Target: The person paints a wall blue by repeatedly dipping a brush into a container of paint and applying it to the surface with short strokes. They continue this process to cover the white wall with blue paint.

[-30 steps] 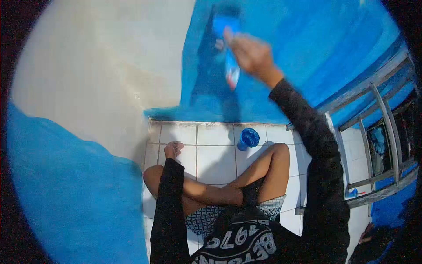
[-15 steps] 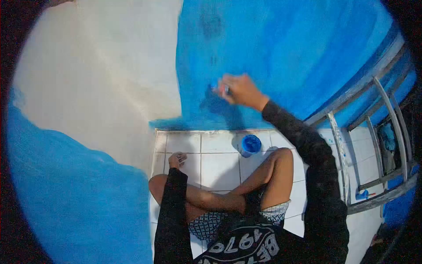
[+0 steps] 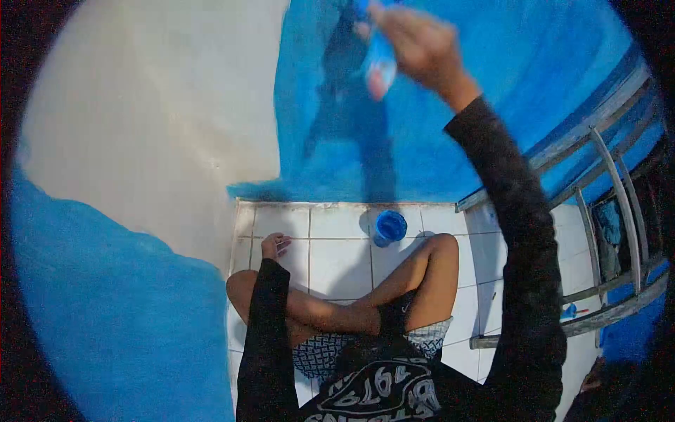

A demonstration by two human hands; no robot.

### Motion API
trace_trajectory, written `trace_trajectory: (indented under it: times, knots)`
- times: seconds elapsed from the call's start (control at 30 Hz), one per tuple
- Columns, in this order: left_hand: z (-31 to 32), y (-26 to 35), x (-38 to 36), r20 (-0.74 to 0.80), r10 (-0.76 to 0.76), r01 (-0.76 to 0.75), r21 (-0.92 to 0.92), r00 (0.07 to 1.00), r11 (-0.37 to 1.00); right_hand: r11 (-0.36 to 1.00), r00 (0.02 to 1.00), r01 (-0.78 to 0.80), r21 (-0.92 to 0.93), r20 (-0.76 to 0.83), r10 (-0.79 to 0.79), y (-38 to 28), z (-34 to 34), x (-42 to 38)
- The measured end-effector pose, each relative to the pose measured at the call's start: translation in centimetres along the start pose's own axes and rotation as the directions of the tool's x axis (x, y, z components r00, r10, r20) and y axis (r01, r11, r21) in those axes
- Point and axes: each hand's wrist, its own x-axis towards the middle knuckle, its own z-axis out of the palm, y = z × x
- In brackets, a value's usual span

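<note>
High against the blue-painted wall, my right hand is closed around a paintbrush, blurred by motion; its reddish handle end points down. My left hand hangs above the white floor tiles near my left knee, fingers apart and holding nothing. A small blue paint bucket stands on the tiles at the foot of the wall, in front of my bent right knee.
A wooden ladder leans at the right. The wall on the left is off-white above and blue below. Beyond the ladder a small blue item with a red handle lies on the floor. Part of another person shows at lower right.
My right hand has moved up along the wall with the brush, and its arm is stretched further. My left hand stays near my knee; the view has shifted slightly.
</note>
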Motion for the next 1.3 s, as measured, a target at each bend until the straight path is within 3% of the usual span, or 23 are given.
trace_trajectory:
  times: [0.03, 0.07, 0.13, 0.17, 0.2, 0.27, 0.33, 0.43, 0.67, 0.73, 0.77, 0.83, 0.87, 0.9, 0.93, 0.97, 1.0, 1.07, 1.1, 1.13, 1.2, 1.27, 1.3]
  knots:
    - [0.0, 0.0, 0.2, -0.004, -0.025, 0.025, -0.003, 1.000, 1.000, 0.999, 0.999, 0.007, -0.038, 0.054, -0.005, -2.9, 1.1, -2.1]
    - [0.1, 0.2, 0.4, -0.007, -0.046, 0.046, -0.007, 0.999, 0.999, 0.966, 0.964, -0.199, 0.163, 0.211, 0.162, -6.3, 1.6, -4.8]
    - [0.8, 1.3, -1.2, -0.045, -0.064, 0.064, 0.011, 0.997, 0.998, 0.979, 0.955, -0.071, 0.190, 0.298, 0.012, -12.4, 1.6, -8.2]
    - [1.1, 1.9, -2.0, -0.086, -0.083, 0.086, 0.029, 0.993, 0.996, 0.930, 0.946, -0.144, 0.338, 0.324, 0.029, -15.8, 1.9, -10.4]
    - [1.2, 2.1, -2.6, -0.094, -0.081, 0.085, 0.029, 0.992, 0.996, 0.857, 0.868, -0.302, 0.417, 0.492, 0.066, -19.2, 1.7, -12.5]
    - [1.2, 2.2, -3.0, -0.109, -0.005, 0.011, 0.054, 0.994, 0.998, 0.841, 0.840, -0.227, 0.491, 0.535, -0.086, -23.1, 1.4, -15.8]
    - [-1.2, -0.5, -0.3, -0.061, -0.038, 0.038, 0.000, 0.997, 0.999, 0.800, 0.703, -0.395, 0.452, 0.709, -0.054, -26.1, 1.5, -19.7]
    - [0.0, 1.8, -1.3, -0.064, -0.069, 0.068, -0.023, 0.995, 0.997, 0.678, 0.687, -0.596, 0.431, 0.710, 0.152, -27.0, 0.7, -19.4]
    - [0.6, 1.1, -0.4, -0.067, -0.135, 0.133, -0.039, 0.989, 0.990, 0.616, 0.759, -0.631, 0.470, 0.539, 0.366, -23.6, -1.6, -13.4]
    - [0.6, 1.1, -0.8, -0.052, -0.138, 0.139, 0.003, 0.989, 0.990, 0.437, 0.587, -0.809, 0.392, 0.545, 0.598, -23.3, -3.0, -12.5]
    - [-0.2, 0.9, -0.3, -0.012, -0.121, 0.121, 0.018, 0.993, 0.992, 0.433, 0.578, -0.816, 0.383, 0.550, 0.603, -23.5, -3.6, -13.3]
    - [-1.0, -0.3, 0.6, 0.025, -0.107, 0.107, 0.033, 0.994, 0.994, -0.072, 0.101, -0.929, 0.362, 0.437, 0.894, -24.2, -5.1, -16.0]
    - [-1.5, -1.4, 1.4, 0.048, 0.093, -0.099, 0.148, 0.994, 0.984, -0.285, -0.143, -0.921, 0.266, 0.450, 0.882, -24.3, -6.5, -18.3]
    - [-2.0, -2.4, 1.4, 0.091, 0.283, -0.297, 0.255, 0.955, 0.920, -0.490, -0.380, -0.855, 0.167, 0.441, 0.813, -24.5, -8.1, -21.0]
    - [-1.4, -2.0, 0.1, 0.079, 0.277, -0.288, 0.259, 0.958, 0.922, -0.700, -0.540, -0.636, 0.324, 0.460, 0.704, -24.9, -9.4, -23.5]
    - [0.2, -0.7, -1.9, 0.119, 0.352, -0.366, 0.462, 0.928, 0.808, -0.824, -0.659, -0.345, 0.450, 0.509, 0.554, -25.3, -10.7, -25.6]
    - [1.7, 0.3, -3.5, 0.179, 0.413, -0.425, 0.636, 0.893, 0.643, -0.830, -0.659, -0.339, 0.442, 0.518, 0.545, -25.6, -12.2, -26.9]
    - [3.1, 0.5, -5.1, 0.261, 0.404, -0.468, 0.657, 0.877, 0.590, -0.846, -0.627, 0.037, 0.532, 0.672, 0.395, -26.7, -15.1, -28.8]
    - [3.9, 0.6, -5.7, 0.354, 0.385, -0.519, 0.666, 0.852, 0.536, -0.848, -0.625, 0.043, 0.529, 0.676, 0.390, -28.0, -16.1, -30.0]
    - [4.8, 0.4, -6.3, 0.351, 0.386, -0.517, 0.670, 0.853, 0.533, -0.868, -0.636, 0.001, 0.497, 0.670, 0.383, -29.4, -16.8, -31.5]
    - [7.0, 0.0, -7.8, 0.608, 0.391, -0.719, 0.633, 0.691, 0.287, -0.886, -0.650, -0.031, 0.462, 0.664, 0.369, -30.5, -17.6, -32.4]
    - [10.6, -1.2, -9.1, 0.562, 0.287, -0.629, 0.654, 0.776, 0.419, -0.917, -0.647, -0.146, 0.371, 0.665, 0.372, -31.3, -17.9, -32.2]
    - [12.1, -2.7, -8.9, 0.596, 0.346, -0.689, 0.621, 0.725, 0.374, -0.917, -0.649, -0.292, 0.271, 0.648, 0.398, -30.8, -18.0, -32.0]
